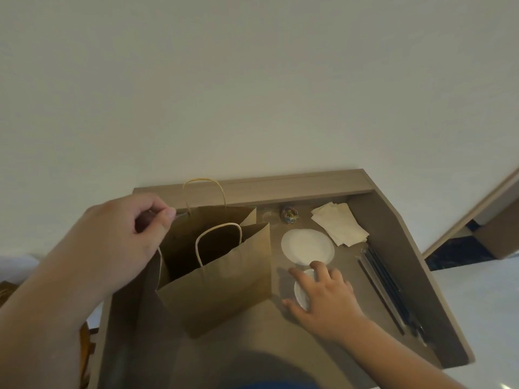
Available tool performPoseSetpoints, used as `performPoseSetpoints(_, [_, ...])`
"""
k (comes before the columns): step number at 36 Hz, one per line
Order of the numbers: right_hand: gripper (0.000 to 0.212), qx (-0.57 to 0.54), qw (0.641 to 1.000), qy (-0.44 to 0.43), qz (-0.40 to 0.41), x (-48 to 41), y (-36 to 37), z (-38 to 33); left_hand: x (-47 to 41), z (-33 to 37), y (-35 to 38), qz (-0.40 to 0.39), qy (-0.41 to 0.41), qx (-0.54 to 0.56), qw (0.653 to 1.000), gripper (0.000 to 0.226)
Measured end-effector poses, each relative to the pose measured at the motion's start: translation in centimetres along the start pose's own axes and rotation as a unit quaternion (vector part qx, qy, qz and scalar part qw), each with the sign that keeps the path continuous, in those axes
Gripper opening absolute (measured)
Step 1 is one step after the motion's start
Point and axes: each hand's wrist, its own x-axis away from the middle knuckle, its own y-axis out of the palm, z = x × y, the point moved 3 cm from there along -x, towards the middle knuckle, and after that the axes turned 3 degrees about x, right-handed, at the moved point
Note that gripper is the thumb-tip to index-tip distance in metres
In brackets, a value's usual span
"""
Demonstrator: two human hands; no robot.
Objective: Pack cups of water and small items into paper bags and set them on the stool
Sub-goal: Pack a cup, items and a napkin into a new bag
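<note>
Brown paper bag with twisted paper handles [224, 290] is stood upright on the grey-brown wooden desk [280, 346], left of centre, with its mouth open. The far handle is raised; the near handle is drooped into the mouth.

Left hand [120, 237] is held at the bag's far-left corner, with the forearm entering from lower left. The bag's rim is pinched between thumb and forefinger, and the other fingers are curled in.

Right hand [325, 296] is arched palm-down over a small clear plastic cup with a white lid [302, 293], which is placed just right of the bag and apart from it. The fingers are spread and curled down round the lid's edge, with the thumb on the near side, so the cup is gripped from above. Its base is hidden, so whether it is lifted cannot be told.

Just beyond the fingertips a white round disc [307, 247] is laid flat. Cream napkins [339, 227] and a small jar of coloured clips [289, 215] are noted near the back ledge, and dark straws [384, 287] along the right edge.
</note>
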Motion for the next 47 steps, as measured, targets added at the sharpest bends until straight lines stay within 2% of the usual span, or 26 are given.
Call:
performPoseSetpoints(4, [0.083,0.018,0.998,-0.018,-0.051,-0.8,0.2,0.4,0.1,-1.3,1.3,-0.051,-0.03,-0.044,0.997,0.01])
performPoseSetpoints(10, [0.078,0.006,0.998,-0.026,-0.052,-0.8,-0.3,0.7,0.8,-2.5,3.0,-0.072,-0.06,-0.105,0.99,0.022])
performPoseSetpoints(14, [0.077,-0.023,0.998,-0.014,-0.06,-0.8,-1.5,1.2,1.6,-2.5,3.9,-0.15,-0.106,-0.099,0.978,0.029])
performPoseSetpoints(19, [0.072,-0.019,1.0,-0.014,0.002,-0.3,-6.4,1.4,1.8,-3.3,4.2,-0.151,-0.123,-0.045,0.98,0.034])
performPoseSetpoints(25, [0.073,-0.025,0.994,-0.034,0.104,0.1,-16.8,0.6,0.0,-4.2,4.3,-0.144,-0.134,0.004,0.98,0.039])
performPoseSetpoints(30, [0.067,-0.019,0.985,-0.083,0.153,0.9,-25.5,-3.0,-0.5,-4.7,5.0,-0.218,-0.141,0.013,0.966,0.079])
performPoseSetpoints(34, [0.069,-0.041,0.973,-0.147,0.171,0.5,-29.6,-7.5,-0.4,-4.2,5.1,-0.252,-0.135,0.02,0.958,0.098])
performPoseSetpoints(37, [0.073,-0.042,0.963,-0.205,0.168,-0.7,-30.1,-11.3,-0.4,-4.6,5.0,-0.275,-0.123,0.024,0.953,0.113])
performPoseSetpoints(40, [0.076,-0.041,0.958,-0.254,0.13,-1.7,-28.4,-15.2,-0.5,-4.8,4.9,-0.305,-0.12,0.043,0.944,0.123])
performPoseSetpoints(43, [0.074,-0.024,0.95,-0.297,0.09,-2.5,-25.8,-18.1,-0.7,-4.4,4.7,-0.325,-0.119,0.046,0.937,0.119])
performPoseSetpoints(47, [0.072,0.011,0.943,-0.326,0.06,-3.4,-22.9,-19.5,-0.4,-4.9,4.0,-0.31,-0.102,0.046,0.944,0.115])
